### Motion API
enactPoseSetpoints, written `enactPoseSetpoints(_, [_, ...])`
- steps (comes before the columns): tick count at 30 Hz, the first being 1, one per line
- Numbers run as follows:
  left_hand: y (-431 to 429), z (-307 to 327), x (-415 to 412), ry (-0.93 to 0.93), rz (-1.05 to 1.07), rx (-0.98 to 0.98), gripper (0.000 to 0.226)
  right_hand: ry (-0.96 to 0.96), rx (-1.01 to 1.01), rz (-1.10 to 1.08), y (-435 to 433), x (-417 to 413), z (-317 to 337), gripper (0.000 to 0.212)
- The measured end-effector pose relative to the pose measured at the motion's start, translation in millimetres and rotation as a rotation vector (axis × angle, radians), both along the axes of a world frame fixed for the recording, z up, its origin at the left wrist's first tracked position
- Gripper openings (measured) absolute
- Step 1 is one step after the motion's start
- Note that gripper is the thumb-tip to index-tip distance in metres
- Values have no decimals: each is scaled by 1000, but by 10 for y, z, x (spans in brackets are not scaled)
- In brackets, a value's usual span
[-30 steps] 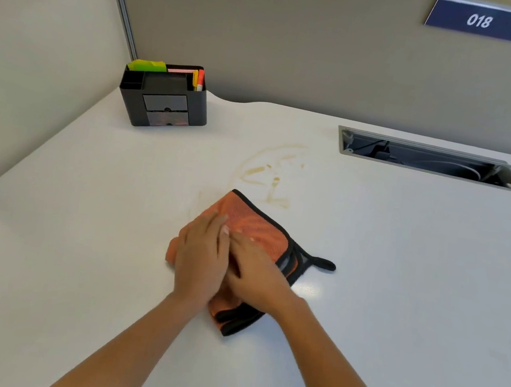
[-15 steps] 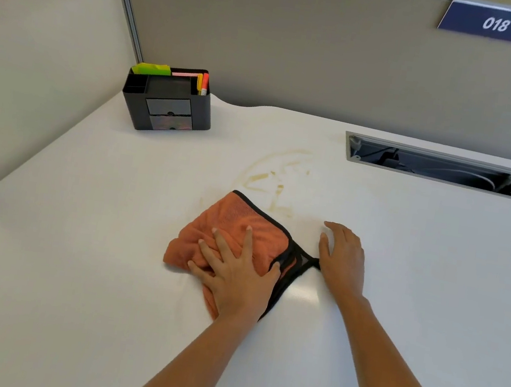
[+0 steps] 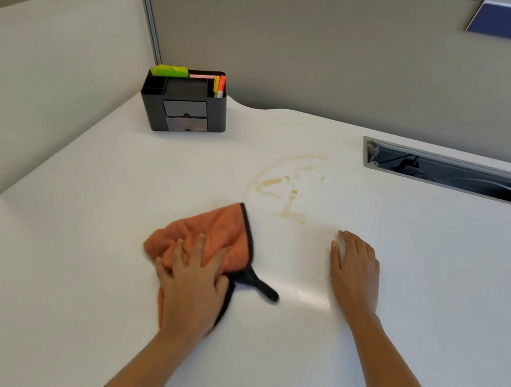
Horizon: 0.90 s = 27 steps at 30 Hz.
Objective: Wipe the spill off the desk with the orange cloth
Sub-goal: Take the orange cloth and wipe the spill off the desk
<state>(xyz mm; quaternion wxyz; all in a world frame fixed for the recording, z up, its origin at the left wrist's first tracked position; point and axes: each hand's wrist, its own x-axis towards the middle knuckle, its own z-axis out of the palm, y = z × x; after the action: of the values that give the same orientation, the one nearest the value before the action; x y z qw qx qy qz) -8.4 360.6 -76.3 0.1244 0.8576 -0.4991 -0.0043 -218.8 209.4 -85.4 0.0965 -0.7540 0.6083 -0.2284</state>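
Observation:
An orange cloth (image 3: pixel 216 237) with black trim lies bunched on the white desk (image 3: pixel 75 267), its black loop sticking out to the right. My left hand (image 3: pixel 193 286) presses flat on the cloth's near part, fingers spread. A thin brownish spill (image 3: pixel 284 187) in smeared rings stains the desk just beyond and to the right of the cloth, apart from it. My right hand (image 3: pixel 356 271) rests palm down on the bare desk, right of the cloth and below the spill, holding nothing.
A black desk organiser (image 3: pixel 185 103) with sticky notes and markers stands at the back left. A grey cable tray opening (image 3: pixel 458 174) is cut into the desk at the back right. Grey partition walls close off the back; a white panel stands on the left.
My right hand has left the cloth and moved right onto the bare desk. My left hand has stayed on the cloth, which has bunched and shifted slightly left.

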Motion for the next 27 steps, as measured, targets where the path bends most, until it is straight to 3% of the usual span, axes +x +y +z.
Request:
enactPoseSetpoints(3, [-330, 26, 425, 66, 144, 10, 47, 45, -5, 0, 1, 18, 2, 37])
enactPoseSetpoints(6, [-720, 55, 647, 51, 142, 24, 46, 68, 6, 6, -26, 36, -17, 39])
enactPoseSetpoints(11, [-950, 70, 470, -27, -47, 29, 44, 46, 35, 24, -40, 33, -15, 40])
enactPoseSetpoints(17, [-267, 30, 370, -70, -280, 6, 48, 3, 59, 26, -19, 24, 7, 41])
enactPoseSetpoints(23, [-276, 86, 1240, -27, 50, 26, 49, -10, 52, 22, -6, 35, 10, 40])
enactPoseSetpoints(27, [-522, 77, 1352, -14, 108, 40, 45, 18, 28, 21, -16, 67, 17, 39])
